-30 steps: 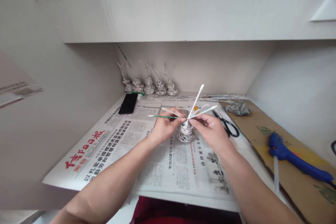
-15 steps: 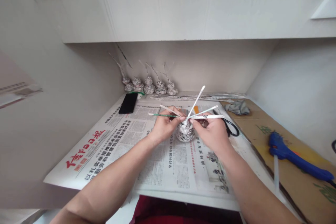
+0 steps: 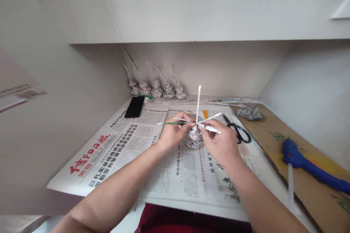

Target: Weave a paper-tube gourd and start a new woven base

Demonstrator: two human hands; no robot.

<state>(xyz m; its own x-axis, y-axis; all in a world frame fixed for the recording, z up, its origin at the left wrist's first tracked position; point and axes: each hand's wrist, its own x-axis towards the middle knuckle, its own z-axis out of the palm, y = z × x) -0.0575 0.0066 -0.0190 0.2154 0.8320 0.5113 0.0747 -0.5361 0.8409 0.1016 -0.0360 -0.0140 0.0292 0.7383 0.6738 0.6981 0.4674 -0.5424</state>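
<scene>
A small gourd-like shape woven from rolled newspaper (image 3: 193,139) stands upright on the newspaper between my hands. Several paper strips fan out from its top: a white one (image 3: 198,102) points up, and a green one (image 3: 170,123) lies across my left fingers. My left hand (image 3: 175,131) is closed at the top of the woven piece, thumb and fingers pinching it by the strips. My right hand (image 3: 220,140) pinches a wide white paper strip (image 3: 211,128) close to where it leaves the top.
Several finished-looking woven paper gourds (image 3: 156,89) line the back wall, beside long paper sticks (image 3: 207,101). A black phone (image 3: 134,107) lies left. Black scissors (image 3: 242,133), a grey cloth (image 3: 250,113) and a blue glue gun (image 3: 308,165) on cardboard (image 3: 270,142) are at right.
My right hand has turned and brought the wide white strip's free end down and nearer. The upright strip now stands straighter. More of the scissors shows.
</scene>
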